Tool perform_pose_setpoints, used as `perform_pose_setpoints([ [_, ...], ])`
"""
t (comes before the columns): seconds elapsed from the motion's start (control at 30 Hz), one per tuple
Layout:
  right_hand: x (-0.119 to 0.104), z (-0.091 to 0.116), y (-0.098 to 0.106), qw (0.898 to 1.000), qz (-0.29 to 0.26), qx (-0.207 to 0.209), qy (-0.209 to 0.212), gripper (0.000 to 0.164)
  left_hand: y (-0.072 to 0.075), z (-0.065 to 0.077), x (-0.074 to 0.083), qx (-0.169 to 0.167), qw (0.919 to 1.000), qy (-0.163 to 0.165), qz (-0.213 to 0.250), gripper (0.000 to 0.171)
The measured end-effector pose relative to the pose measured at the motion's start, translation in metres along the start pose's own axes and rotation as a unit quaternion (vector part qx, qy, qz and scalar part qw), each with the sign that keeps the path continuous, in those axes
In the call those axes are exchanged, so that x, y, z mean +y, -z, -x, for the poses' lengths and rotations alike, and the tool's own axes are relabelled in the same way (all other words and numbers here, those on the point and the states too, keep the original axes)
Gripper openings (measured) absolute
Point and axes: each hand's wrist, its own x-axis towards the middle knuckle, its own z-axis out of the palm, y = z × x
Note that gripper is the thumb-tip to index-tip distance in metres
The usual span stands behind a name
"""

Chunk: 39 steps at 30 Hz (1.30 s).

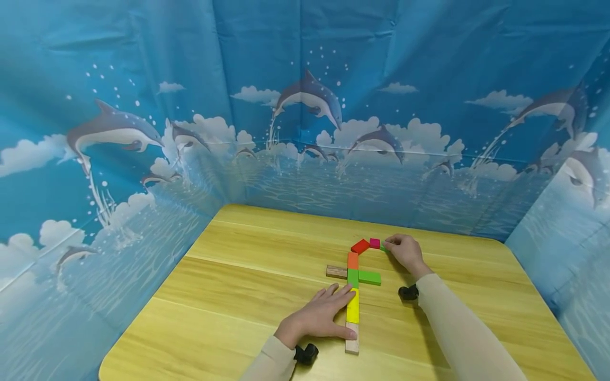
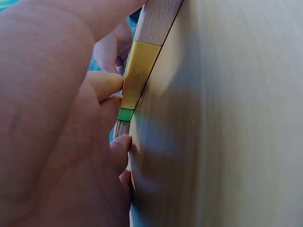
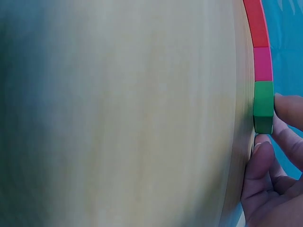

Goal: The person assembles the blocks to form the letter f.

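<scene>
1. Head view: your right hand pinches a small green block at the far end of the row, touching the magenta block. The fingertips are curled on it.
2. Your left hand lies flat with straight fingers, pressed against the yellow block and the plain wood block at the near end.
3. The layout so far: a stem of wood, yellow, green and orange blocks, then a red block angled off towards the magenta one.
4. A crossbar sits at the green joint: a brown block on the left, a green bar on the right.
5. My judgement: the stem and crossbar look settled, while the top hook is being finished. No spare blocks show on the bench.
</scene>
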Motion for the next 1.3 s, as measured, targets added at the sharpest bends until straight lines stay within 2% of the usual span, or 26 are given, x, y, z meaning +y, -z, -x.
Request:
perform_pose_setpoints([
  [0.5, 0.005, 0.000, -0.002, 0.999, 0.009, 0.025, -0.019, 0.028, -0.001, 0.000, -0.001, -0.001, 1.0000, 0.000, -0.004, 0.091],
  [0.93, 0.004, 0.001, -0.002, 0.999, 0.013, 0.025, -0.026, 0.027, -0.002, 0.000, 0.000, -0.003, 1.0000, 0.002, -0.001, 0.091],
  [1.07, 0.003, 0.002, 0.001, 0.999, 0.007, 0.015, -0.027, 0.030, -0.003, -0.001, -0.001, -0.004, 1.0000, 0.001, 0.003, 0.091],
  [1.3, -0.006, 0.005, 0.011, 1.000, 0.000, -0.018, -0.021, 0.047, -0.003, -0.002, -0.004, -0.001, 1.0000, -0.002, 0.002, 0.091],
])
